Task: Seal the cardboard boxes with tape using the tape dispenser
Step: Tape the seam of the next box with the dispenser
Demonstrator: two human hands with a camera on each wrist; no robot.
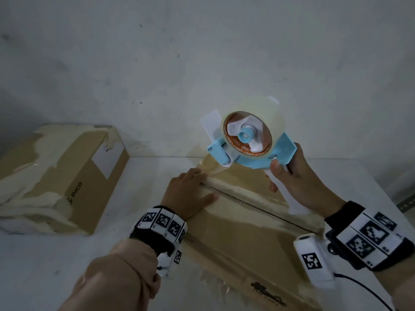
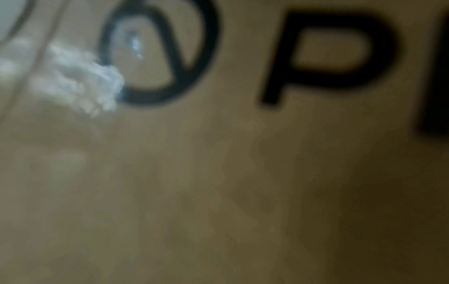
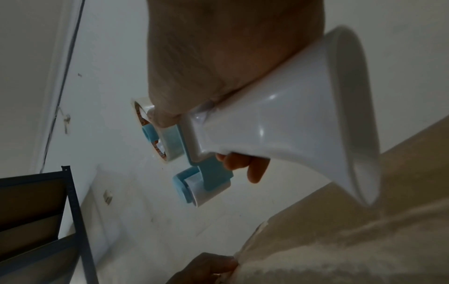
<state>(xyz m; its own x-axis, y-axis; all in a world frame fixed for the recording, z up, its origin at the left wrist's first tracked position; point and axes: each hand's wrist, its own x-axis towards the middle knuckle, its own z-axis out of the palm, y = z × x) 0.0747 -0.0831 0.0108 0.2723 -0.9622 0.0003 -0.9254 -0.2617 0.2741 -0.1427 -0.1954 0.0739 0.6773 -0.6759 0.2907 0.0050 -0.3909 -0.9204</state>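
Gripping the white handle of the tape dispenser [image 1: 249, 142], my right hand [image 1: 298, 178] has its fingers curled round it and the thumb pressed on the blue frame; the dispenser is lifted above the far end of the near cardboard box [image 1: 242, 223], with its roll of clear tape [image 1: 252, 129] turned toward me; a strip of tape [image 1: 215, 167] runs from the blue front roller down to the far edge of the box. I see my left hand [image 1: 190, 194] lying flat on the box top, fingers straight, pressing the tape end beside the centre seam [image 1: 253, 203]; it holds nothing. From the right wrist view the handle [image 3: 279, 123] fills the picture and the fingertips [image 3: 252, 171] wrap under it; the left hand [image 3: 206, 269] shows at the bottom edge, touching the box. From the left wrist view I can only see blurred brown cardboard [image 2: 218, 192] with a black letter P [image 2: 328, 57] and a crumpled bit of clear tape [image 2: 85, 76]. This box sits on a white table [image 1: 56, 265], near the right side; a second box [image 1: 56, 176], covered with many tape strips, lies at the left, well apart; a white wall [image 1: 202, 52] stands behind.
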